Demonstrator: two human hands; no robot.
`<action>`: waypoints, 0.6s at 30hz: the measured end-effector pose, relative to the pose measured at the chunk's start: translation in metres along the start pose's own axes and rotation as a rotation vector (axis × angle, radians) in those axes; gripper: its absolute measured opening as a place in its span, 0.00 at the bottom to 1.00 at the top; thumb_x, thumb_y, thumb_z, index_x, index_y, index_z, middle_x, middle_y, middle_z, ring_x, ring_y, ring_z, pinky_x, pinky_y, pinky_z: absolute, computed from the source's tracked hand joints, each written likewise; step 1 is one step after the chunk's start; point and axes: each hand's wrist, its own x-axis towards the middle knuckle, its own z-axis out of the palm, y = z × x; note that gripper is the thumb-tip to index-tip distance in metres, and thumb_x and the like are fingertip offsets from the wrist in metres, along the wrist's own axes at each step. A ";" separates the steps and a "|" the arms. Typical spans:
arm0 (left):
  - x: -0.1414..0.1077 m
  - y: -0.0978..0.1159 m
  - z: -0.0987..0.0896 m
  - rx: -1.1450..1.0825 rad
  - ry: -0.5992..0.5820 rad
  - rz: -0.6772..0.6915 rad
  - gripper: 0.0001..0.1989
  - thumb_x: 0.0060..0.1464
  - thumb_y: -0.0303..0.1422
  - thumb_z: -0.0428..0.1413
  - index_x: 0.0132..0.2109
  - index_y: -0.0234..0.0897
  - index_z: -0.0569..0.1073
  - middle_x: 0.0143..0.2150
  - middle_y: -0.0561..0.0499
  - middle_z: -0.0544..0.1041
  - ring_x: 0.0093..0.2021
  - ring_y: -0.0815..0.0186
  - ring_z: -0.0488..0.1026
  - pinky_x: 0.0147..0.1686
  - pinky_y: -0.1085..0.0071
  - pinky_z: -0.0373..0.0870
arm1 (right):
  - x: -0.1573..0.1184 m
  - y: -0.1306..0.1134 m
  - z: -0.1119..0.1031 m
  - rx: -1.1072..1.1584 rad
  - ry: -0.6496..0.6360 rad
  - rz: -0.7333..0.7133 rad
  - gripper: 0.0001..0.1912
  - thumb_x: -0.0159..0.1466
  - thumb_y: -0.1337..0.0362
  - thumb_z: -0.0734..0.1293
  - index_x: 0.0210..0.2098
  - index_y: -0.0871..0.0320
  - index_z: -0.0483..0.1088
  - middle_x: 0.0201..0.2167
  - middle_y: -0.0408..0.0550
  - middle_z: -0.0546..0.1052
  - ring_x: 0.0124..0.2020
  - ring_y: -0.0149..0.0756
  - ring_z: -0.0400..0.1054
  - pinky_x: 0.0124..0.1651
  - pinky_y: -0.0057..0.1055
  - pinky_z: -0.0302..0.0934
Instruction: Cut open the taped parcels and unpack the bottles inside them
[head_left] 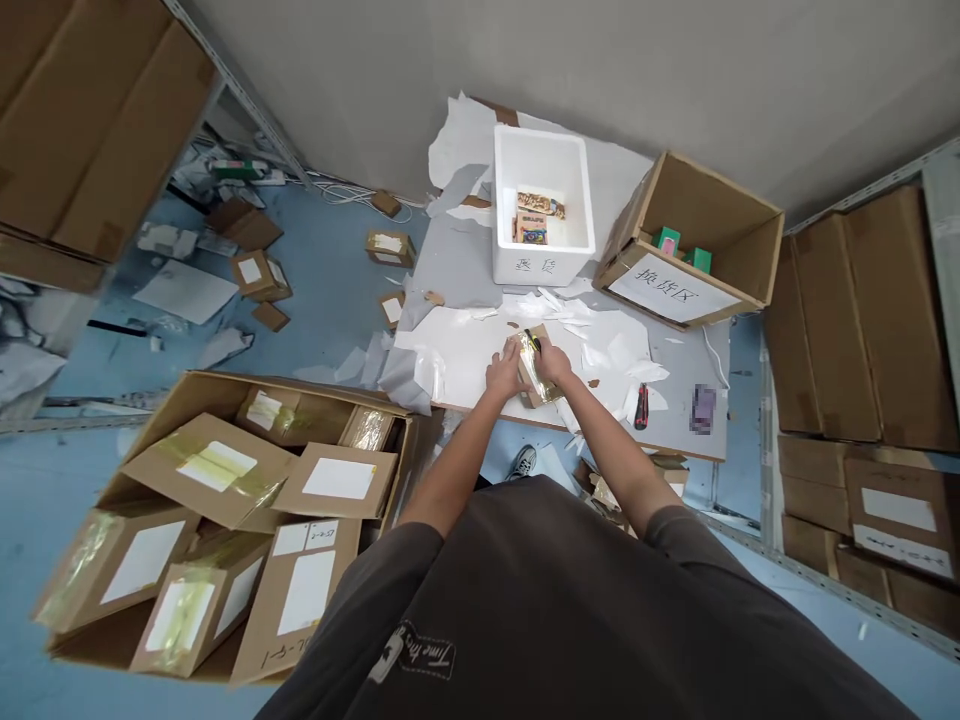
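A small brown cardboard box [534, 375] with shiny clear tape lies near the table's front edge, between my hands. My left hand [505, 370] rests on its left side with the fingers spread. My right hand [551, 361] is closed round a yellow and black cutter [533, 341], whose front end is over the taped top of the box. The blade itself is too small to make out. To the right, a red and black cutter [641, 407] lies on the table.
Behind the box stand a white foam bin [544, 265] and an open carton [626, 240] with green packages. Paper scraps [622, 355] litter the table [465, 375]. A large carton [142, 425] full of parcels is at lower left. Shelves [772, 430] stand at right.
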 end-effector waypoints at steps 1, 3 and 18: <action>-0.001 0.001 0.000 0.001 -0.003 -0.007 0.72 0.47 0.63 0.73 0.87 0.52 0.44 0.89 0.50 0.38 0.81 0.27 0.48 0.73 0.35 0.64 | -0.002 -0.003 0.000 -0.037 -0.004 0.013 0.23 0.81 0.60 0.59 0.72 0.57 0.64 0.60 0.64 0.83 0.62 0.56 0.77 0.65 0.44 0.68; -0.001 0.004 -0.001 0.003 -0.004 -0.007 0.70 0.48 0.64 0.71 0.86 0.53 0.45 0.89 0.51 0.38 0.80 0.26 0.49 0.72 0.34 0.66 | -0.006 -0.008 0.001 -0.101 -0.009 0.034 0.23 0.81 0.60 0.60 0.72 0.58 0.64 0.60 0.66 0.82 0.63 0.56 0.77 0.65 0.45 0.67; 0.000 0.000 0.001 0.044 0.023 -0.014 0.67 0.46 0.68 0.68 0.85 0.55 0.51 0.89 0.51 0.45 0.81 0.24 0.46 0.72 0.30 0.62 | -0.005 -0.034 -0.009 -0.112 -0.096 0.083 0.31 0.69 0.53 0.78 0.64 0.60 0.72 0.61 0.74 0.81 0.66 0.61 0.77 0.66 0.49 0.70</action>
